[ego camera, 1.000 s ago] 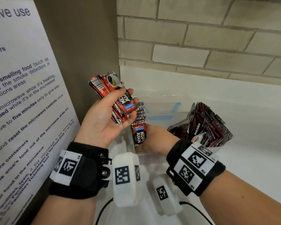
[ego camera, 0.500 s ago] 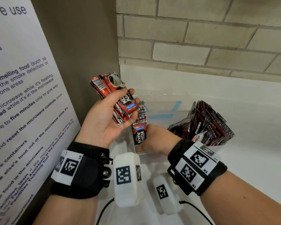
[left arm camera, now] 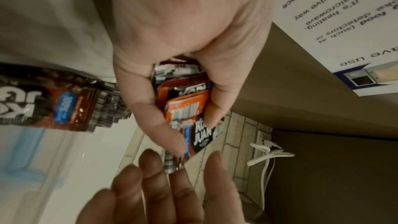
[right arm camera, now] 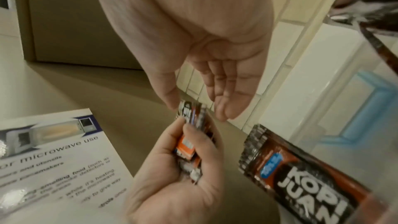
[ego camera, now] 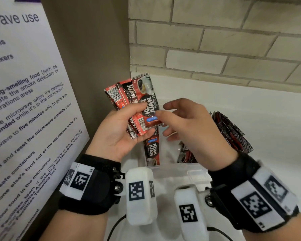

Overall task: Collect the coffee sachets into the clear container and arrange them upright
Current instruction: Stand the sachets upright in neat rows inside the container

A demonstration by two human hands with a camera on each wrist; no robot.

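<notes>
The left hand is holding a fanned stack of coffee sachets, thumb across the front and fingers curled behind. My guess is they're fanned so a single one can be peeled off the front without the rest sliding out. The stack sits up above the near-left corner of the clear container, which is on the white tabletop in the corner by the brick wall.

The right hand is right at the stack with fingers spread and loosely bent. The thumb tip is touching the front sachet's edge, or is right at it, but nothing is pinched yet.

Inside the container, one sachet already stands upright against the left wall, and a bigger bunch leans out over the right side. So it's partly filled, and I'd say the next move is plucking that front sachet and standing it next to the upright one.
</notes>
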